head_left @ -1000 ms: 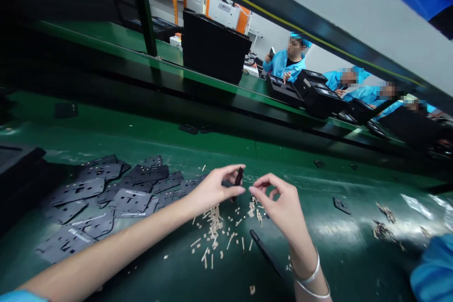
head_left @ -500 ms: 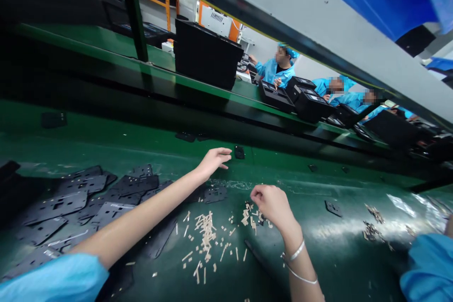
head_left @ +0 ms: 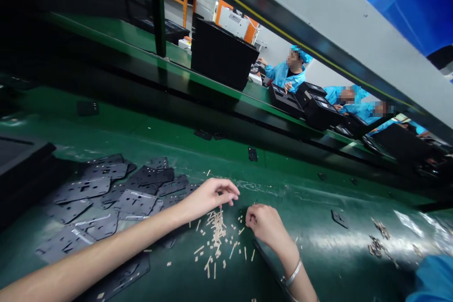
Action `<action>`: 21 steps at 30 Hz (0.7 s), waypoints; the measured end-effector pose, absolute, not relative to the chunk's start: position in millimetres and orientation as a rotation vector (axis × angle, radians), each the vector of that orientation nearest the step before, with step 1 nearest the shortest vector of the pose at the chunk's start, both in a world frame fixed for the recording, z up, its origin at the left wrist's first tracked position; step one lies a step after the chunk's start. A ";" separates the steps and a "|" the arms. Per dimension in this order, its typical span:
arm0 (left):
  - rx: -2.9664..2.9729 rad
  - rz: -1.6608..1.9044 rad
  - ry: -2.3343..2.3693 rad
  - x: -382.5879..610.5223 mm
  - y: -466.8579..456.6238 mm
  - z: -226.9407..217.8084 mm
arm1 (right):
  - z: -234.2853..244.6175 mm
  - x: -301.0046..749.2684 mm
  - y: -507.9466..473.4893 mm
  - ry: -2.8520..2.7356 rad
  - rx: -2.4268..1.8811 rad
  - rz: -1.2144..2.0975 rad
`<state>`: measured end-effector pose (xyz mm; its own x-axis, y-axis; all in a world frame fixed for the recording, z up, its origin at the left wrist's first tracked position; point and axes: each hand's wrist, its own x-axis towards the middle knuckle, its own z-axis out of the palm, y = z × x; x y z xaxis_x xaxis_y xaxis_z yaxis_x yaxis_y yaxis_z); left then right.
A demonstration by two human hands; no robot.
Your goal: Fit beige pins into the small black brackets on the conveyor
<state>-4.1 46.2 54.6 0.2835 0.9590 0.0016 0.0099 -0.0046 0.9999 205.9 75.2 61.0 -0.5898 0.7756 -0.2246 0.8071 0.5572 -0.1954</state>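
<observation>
Loads of tan offcuts [head_left: 216, 229] are already scattered on the tabletop [head_left: 329, 231], and plenty of black sheets [head_left: 134, 200] are left piled. The left hand [head_left: 212, 196] is held loosely open and empty; the right hand [head_left: 265, 224] is curled shut, contents can't be told.

Right hand [head_left: 266, 225] curled, contents hidden

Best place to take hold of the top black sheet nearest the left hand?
Probably its right edge, pinched from the right, where the left hand is: the black sheet is thin, lies flat on the pile, and that edge looks free.
</observation>
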 end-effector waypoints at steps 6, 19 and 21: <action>1.332 0.952 1.071 3.0 41.0 54.0 | 70.6 199.2 77.4 2.750 1.451 -0.531; 1.143 1.134 0.927 9.4 30.0 56.7 | 86.9 156.4 58.7 3.238 1.693 -1.054; 1.125 1.137 0.902 9.4 29.5 58.7 | 88.3 157.7 58.1 3.264 1.645 -1.151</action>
<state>9.4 29.5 58.7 0.2117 0.9773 0.0048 -0.2178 0.0424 0.9751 157.7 58.1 88.3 -0.4445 0.8390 0.3139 0.4565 0.5137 -0.7264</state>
